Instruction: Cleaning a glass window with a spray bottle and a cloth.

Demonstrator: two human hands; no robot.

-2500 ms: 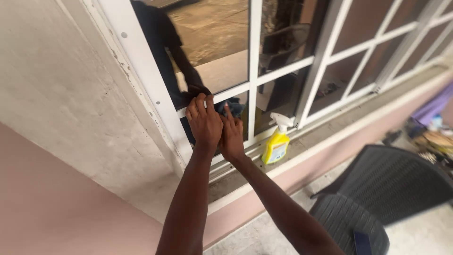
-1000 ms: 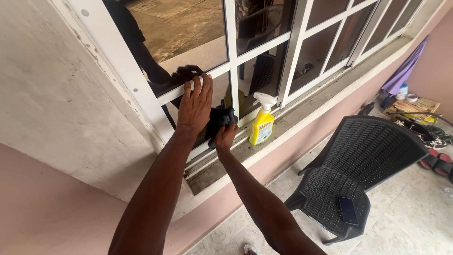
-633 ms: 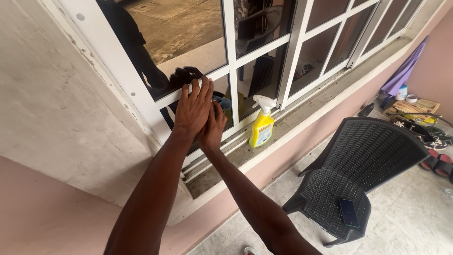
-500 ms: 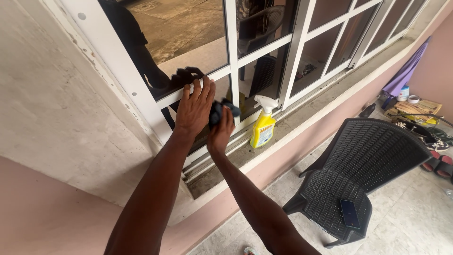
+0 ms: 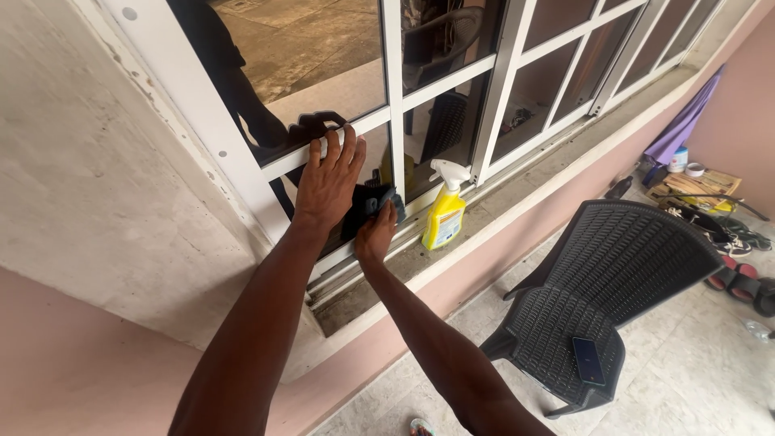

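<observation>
My left hand [image 5: 327, 182] lies flat with spread fingers on a white crossbar of the window frame [image 5: 393, 89], low at the left pane. Just right of it my right hand [image 5: 376, 234] presses a dark blue cloth [image 5: 378, 199] against the small lower glass pane. The cloth is partly hidden behind my left hand. A yellow spray bottle [image 5: 442, 216] with a white trigger head stands upright on the sill [image 5: 525, 198], a short way right of my right hand.
A dark plastic chair [image 5: 597, 291] stands on the tiled floor at the right, with a phone [image 5: 587, 360] on its seat. Sandals [image 5: 739, 282], a purple cloth [image 5: 682, 121] and small clutter lie at the far right. A rough plaster wall [image 5: 97, 202] flanks the window's left.
My right hand and the cloth have slid down the lower pane from beside my left fingers. My left hand has stayed on the crossbar. The view has shifted slightly.
</observation>
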